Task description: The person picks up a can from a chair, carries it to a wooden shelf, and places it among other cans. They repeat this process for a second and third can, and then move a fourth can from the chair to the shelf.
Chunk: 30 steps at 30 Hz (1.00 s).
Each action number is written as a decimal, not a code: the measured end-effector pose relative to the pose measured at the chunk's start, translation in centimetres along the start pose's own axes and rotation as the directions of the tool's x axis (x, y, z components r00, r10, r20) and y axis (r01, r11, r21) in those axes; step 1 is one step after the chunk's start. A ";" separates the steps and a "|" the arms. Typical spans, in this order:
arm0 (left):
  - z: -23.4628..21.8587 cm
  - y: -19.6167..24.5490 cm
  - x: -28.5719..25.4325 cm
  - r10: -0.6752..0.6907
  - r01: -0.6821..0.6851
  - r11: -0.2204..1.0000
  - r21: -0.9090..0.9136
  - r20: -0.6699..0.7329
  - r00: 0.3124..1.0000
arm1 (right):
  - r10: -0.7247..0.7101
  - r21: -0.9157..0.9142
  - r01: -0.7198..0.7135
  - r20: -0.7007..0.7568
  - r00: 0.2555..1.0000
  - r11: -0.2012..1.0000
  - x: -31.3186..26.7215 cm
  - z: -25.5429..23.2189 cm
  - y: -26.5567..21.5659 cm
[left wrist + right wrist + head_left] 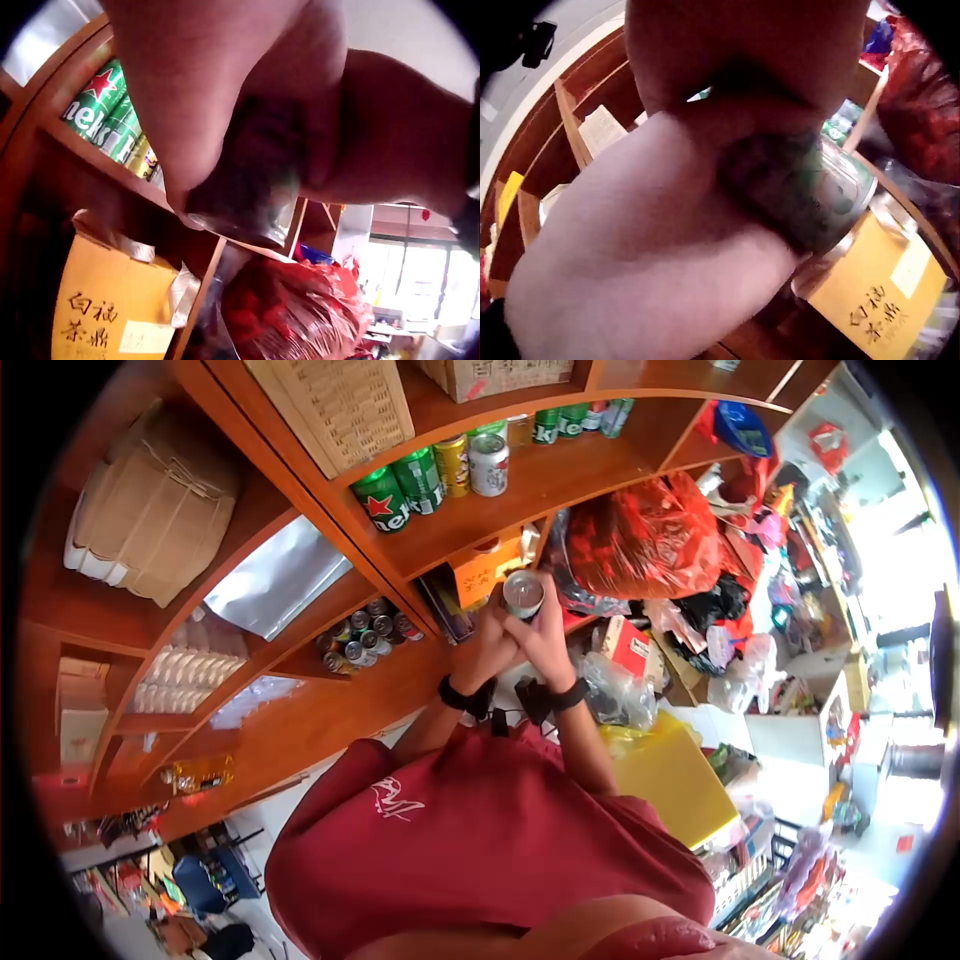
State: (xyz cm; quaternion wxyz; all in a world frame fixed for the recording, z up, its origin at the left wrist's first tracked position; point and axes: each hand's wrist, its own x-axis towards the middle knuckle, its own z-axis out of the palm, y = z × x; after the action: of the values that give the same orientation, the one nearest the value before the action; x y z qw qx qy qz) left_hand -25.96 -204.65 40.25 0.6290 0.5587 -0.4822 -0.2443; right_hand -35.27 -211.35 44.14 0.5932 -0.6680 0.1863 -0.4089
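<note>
A drink can (523, 592) stands between my two hands in front of the shelves, its silver top showing in the head view. My left hand (488, 645) grips it from the left side. From the right, my right hand (545, 638) curls round the same can, close against the left. In the left wrist view the can (251, 191) is in shadow, with fingers covering much of its side. The right wrist view shows a greenish side of the can (821, 191) and its rim; the rest is hidden by the hands.
Green cans (420, 480), a yellow can (453, 465) and a white can (489, 466) line the shelf ahead. More cans (368, 632) lie stacked lower left. Beside the hands are an orange box (478, 575) and a red plastic bag (650, 545). A yellow box (670, 780) stands at right.
</note>
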 end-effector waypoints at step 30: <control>2.5 -5.4 19.8 0.187 0.246 0.637 0.730 -0.457 0.870 | -0.208 0.218 0.170 0.161 0.965 0.961 26.7 -3.1 10.2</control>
State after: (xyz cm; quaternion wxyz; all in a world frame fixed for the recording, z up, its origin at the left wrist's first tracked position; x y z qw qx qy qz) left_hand -18.69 -223.95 41.54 0.4269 0.8232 -0.3530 0.1247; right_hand -19.33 -235.24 43.05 0.6307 -0.6534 0.0237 -0.4179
